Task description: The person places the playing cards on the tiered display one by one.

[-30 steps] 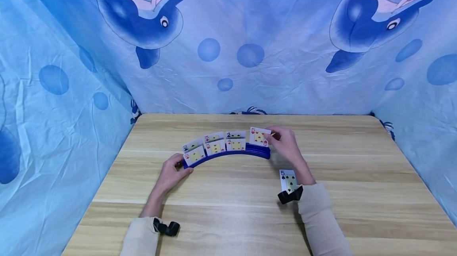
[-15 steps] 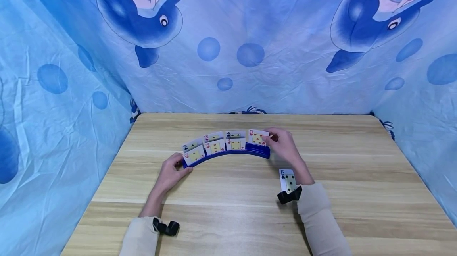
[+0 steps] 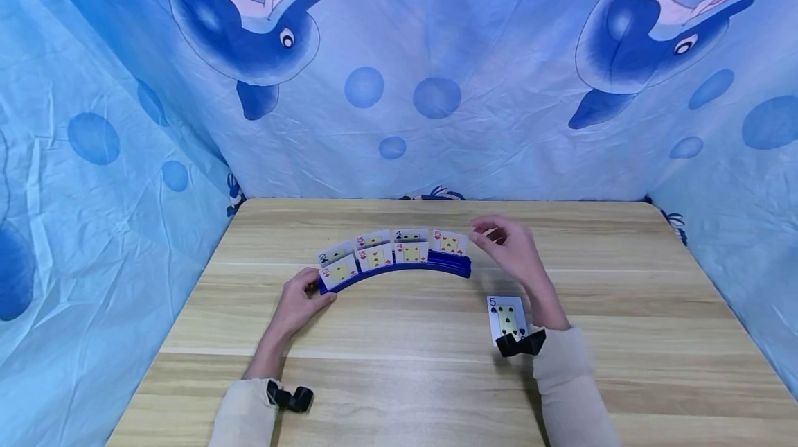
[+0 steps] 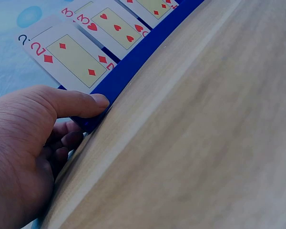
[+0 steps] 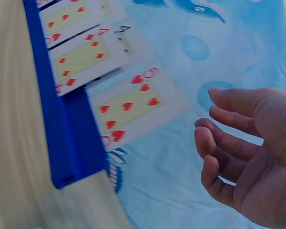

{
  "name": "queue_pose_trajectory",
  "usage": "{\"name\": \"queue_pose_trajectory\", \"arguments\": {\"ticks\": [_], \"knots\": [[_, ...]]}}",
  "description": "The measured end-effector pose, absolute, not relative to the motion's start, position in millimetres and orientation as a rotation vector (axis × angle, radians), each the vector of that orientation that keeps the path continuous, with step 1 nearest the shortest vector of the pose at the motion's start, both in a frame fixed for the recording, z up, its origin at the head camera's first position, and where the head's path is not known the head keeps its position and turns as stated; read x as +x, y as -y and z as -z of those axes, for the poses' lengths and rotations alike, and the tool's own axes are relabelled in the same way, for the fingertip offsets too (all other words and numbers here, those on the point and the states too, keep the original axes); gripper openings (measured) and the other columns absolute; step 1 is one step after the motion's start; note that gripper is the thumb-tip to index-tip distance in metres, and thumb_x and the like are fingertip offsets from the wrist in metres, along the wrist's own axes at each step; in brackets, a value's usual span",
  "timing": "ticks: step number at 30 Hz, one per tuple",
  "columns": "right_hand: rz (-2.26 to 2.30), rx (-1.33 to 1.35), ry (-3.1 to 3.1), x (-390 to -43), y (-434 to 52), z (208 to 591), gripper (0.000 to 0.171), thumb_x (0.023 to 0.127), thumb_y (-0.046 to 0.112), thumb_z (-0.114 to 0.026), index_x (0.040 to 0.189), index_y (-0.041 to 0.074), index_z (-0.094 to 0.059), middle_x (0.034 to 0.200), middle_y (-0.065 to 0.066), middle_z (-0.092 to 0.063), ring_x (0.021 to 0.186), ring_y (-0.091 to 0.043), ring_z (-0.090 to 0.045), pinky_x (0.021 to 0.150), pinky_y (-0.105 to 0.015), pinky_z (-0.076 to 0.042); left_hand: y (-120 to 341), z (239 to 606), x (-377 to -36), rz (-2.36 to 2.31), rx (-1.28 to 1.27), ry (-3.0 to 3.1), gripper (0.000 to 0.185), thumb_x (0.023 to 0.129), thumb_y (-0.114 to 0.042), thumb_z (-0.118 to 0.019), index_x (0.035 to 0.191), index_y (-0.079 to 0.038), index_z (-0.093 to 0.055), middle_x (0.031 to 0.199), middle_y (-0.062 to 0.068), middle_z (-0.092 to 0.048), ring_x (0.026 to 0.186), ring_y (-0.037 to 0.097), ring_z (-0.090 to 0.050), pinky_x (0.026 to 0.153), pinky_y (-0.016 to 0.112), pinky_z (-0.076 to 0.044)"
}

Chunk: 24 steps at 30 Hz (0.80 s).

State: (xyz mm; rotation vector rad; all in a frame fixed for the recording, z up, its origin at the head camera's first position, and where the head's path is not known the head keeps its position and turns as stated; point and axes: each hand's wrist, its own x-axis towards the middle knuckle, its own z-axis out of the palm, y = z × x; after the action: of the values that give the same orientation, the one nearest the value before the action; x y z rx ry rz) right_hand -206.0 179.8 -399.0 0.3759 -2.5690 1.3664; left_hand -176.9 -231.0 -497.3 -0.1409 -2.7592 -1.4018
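Card holder, wooden table, dolphin sheet

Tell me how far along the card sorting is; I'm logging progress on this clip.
Seven cards stand in the blue card holder, the five of hearts at its right end. The left hand holds the holder's left end; the right hand is open beside the five of hearts. The five of spades lies on the table, unplaced.

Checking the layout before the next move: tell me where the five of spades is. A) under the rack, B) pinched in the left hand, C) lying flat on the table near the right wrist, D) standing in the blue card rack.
C: the five of spades lies face up on the table, apart from the rack, just by the right wrist.
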Motion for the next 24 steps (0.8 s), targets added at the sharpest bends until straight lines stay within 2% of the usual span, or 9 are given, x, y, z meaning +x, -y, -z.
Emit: {"name": "queue_pose_trajectory", "arguments": {"ticks": [8, 16, 24], "knots": [[-1.334, 0.237, 2.556, -196, -199, 393, 0.031, 0.093, 0.024, -0.072, 0.118, 0.007, -0.069, 0.105, -0.013, -0.073, 0.087, -0.013, -0.062, 0.073, -0.017, -0.05, 230, 497, -176, 1.393, -0.137, 2.761, 0.041, 0.081, -0.006, -0.08, 0.119, 0.002, -0.067, 0.122, 0.019, -0.066, 0.109, 0.031, -0.065, 0.087, 0.02, -0.049], [-1.32, 0.099, 2.691, -185, -208, 406, 0.04, 0.092, 0.027, -0.073, 0.123, 0.004, -0.065, 0.12, -0.019, -0.068, 0.101, -0.03, -0.063, 0.071, -0.022, -0.05, 229, 498, -175, 1.392, -0.13, 2.765, 0.041, 0.081, -0.006, -0.08, 0.12, 0.002, -0.067, 0.122, 0.019, -0.066, 0.109, 0.031, -0.065, 0.088, 0.023, -0.049], [-1.29, 0.082, 2.769, -170, -215, 424, 0.043, 0.091, 0.024, -0.073, 0.126, 0.002, -0.063, 0.126, -0.019, -0.065, 0.106, -0.033, -0.063, 0.077, -0.028, -0.051, 230, 497, -176, 1.39, -0.129, 2.768, 0.041, 0.081, -0.006, -0.079, 0.12, 0.002, -0.067, 0.122, 0.019, -0.066, 0.108, 0.03, -0.064, 0.088, 0.022, -0.049]]}}
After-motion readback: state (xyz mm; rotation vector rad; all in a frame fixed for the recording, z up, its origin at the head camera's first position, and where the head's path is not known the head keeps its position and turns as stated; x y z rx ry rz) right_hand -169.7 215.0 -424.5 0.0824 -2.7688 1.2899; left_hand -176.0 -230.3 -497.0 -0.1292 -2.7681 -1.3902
